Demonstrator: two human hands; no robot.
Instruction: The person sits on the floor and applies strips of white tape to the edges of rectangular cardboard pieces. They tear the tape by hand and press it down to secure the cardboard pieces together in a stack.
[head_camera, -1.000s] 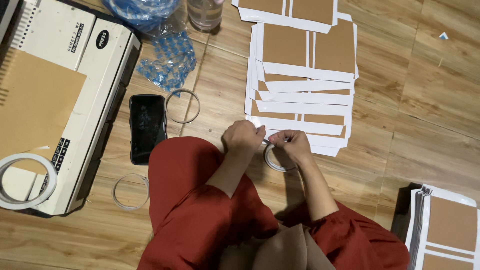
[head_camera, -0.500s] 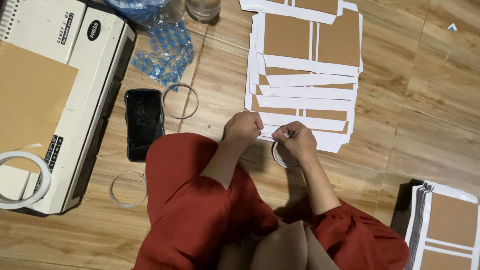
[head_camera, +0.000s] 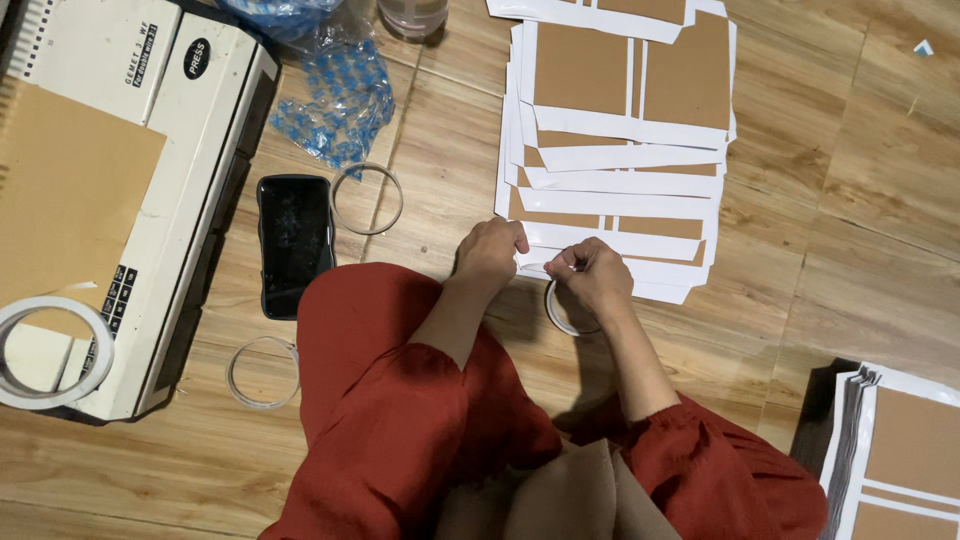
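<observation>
The tape roll (head_camera: 562, 310), a thin whitish ring with a clear centre, sits upright-tilted under the right hand on the wooden floor (head_camera: 860, 200), just below the near edge of the card stack. The cards (head_camera: 620, 160) are white sheets with brown rectangular panels, fanned in an overlapping pile that runs from the floor's far edge toward the person; the nearest sheet's lower edge lies at both hands' fingertips.

so there's a crinkly clear plastic bag with blue print (head_camera: 335, 95) on the floor up top, a dark switched-off phone screen (head_camera: 294, 243) below it, and a small black oval label (head_camera: 197, 58) on the white machine (head_camera: 190, 170)
</observation>
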